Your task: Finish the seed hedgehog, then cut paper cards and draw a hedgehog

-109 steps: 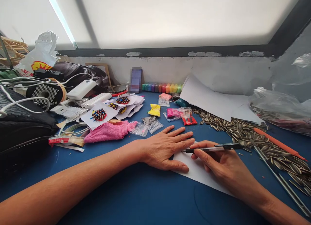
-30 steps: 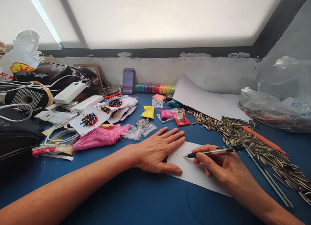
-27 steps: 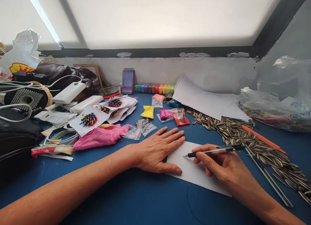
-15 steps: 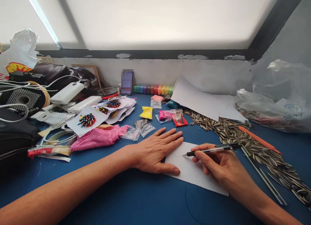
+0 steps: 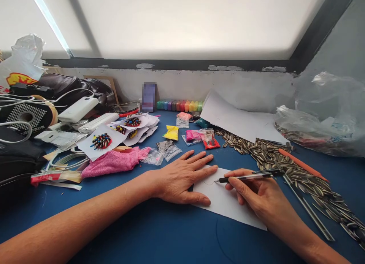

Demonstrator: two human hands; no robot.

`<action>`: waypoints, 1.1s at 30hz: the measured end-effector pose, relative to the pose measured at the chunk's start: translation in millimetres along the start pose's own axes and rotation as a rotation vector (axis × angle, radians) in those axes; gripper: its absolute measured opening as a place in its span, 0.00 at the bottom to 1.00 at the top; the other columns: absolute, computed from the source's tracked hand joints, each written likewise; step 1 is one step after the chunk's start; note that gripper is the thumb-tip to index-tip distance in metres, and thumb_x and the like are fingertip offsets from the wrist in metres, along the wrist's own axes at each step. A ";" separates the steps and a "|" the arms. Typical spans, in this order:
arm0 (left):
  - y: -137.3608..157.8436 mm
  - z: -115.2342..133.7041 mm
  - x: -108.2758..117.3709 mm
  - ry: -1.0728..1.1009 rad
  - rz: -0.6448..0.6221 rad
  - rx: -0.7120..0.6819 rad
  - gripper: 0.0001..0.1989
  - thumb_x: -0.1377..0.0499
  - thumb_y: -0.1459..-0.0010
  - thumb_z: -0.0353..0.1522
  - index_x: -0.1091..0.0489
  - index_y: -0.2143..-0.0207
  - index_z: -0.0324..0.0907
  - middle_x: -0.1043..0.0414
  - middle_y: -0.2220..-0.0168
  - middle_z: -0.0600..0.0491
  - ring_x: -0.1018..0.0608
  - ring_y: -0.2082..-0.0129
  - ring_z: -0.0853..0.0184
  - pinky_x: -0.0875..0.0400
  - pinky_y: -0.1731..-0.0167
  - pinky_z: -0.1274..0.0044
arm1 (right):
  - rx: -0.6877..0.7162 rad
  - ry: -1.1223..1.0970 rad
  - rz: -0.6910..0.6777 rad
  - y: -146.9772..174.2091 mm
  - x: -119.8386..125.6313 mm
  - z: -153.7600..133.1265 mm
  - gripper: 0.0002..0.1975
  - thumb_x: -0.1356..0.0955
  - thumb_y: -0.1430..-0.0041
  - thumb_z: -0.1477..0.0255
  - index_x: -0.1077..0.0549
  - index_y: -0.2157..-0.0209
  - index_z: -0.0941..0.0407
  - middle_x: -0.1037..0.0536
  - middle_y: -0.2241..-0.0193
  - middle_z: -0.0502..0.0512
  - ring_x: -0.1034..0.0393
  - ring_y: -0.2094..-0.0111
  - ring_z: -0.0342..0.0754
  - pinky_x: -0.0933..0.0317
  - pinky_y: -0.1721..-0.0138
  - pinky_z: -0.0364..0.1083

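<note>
A sheet of white paper (image 5: 225,203) lies on the blue table (image 5: 171,233), its left part covered by my left hand (image 5: 182,178). That hand rests flat with the fingers spread. My right hand (image 5: 259,193) grips a black-and-clear pen (image 5: 242,177), whose tip is at the paper near a faint curved line. Beyond my left fingers lie small clear packets (image 5: 168,149) and a red clay packet (image 5: 210,138). Striped sunflower seeds (image 5: 308,184) spread in a long heap to the right of my right hand.
An orange stick (image 5: 303,165) and a clear rod (image 5: 310,211) lie by the seeds. More white sheets (image 5: 236,116) rest behind. At left are a pink cloth (image 5: 114,162), papers with seed-and-clay figures (image 5: 102,141), cables and a power bank (image 5: 79,109). A phone (image 5: 149,97) stands at the back.
The pen and both hands stay almost in place. One finger of my left hand reaches slightly farther right over the paper. The whole view has shifted very slightly.
</note>
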State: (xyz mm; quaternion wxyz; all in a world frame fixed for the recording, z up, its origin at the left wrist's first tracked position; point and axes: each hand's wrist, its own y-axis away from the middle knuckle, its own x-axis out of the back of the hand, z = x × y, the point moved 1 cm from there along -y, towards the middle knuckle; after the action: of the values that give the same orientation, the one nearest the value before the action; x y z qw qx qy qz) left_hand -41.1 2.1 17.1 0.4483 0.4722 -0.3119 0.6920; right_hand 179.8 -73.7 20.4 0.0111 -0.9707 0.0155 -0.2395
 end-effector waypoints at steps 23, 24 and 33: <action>0.0 -0.9 -0.9 0.012 0.002 -0.004 0.45 0.50 0.37 0.58 0.59 0.28 0.43 0.66 0.28 0.46 0.59 0.28 0.54 0.70 0.31 0.60 | 0.036 0.109 0.056 7.6 -0.1 -6.1 0.16 0.32 0.43 0.55 0.18 0.68 0.51 0.17 0.71 0.53 0.24 0.70 0.52 0.33 0.74 0.47; 0.0 -0.9 -0.9 0.011 0.001 -0.003 0.46 0.51 0.37 0.58 0.59 0.28 0.42 0.66 0.28 0.47 0.59 0.28 0.54 0.70 0.31 0.61 | 0.027 0.105 0.049 7.2 -0.1 -5.8 0.16 0.32 0.43 0.55 0.19 0.69 0.51 0.17 0.72 0.53 0.25 0.72 0.51 0.33 0.74 0.46; -0.5 -0.6 -0.2 0.012 -0.016 0.003 0.46 0.51 0.37 0.59 0.59 0.28 0.42 0.66 0.27 0.47 0.60 0.28 0.55 0.71 0.31 0.61 | -0.002 0.029 0.058 5.9 -1.8 0.8 0.16 0.31 0.41 0.56 0.19 0.66 0.53 0.19 0.75 0.51 0.35 0.80 0.44 0.37 0.77 0.44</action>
State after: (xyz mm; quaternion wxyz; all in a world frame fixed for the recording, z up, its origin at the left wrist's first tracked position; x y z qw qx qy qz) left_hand -40.9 2.8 16.7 0.4548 0.4712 -0.3044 0.6917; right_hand 178.4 -79.5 18.7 0.0170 -0.9663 0.0443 -0.2529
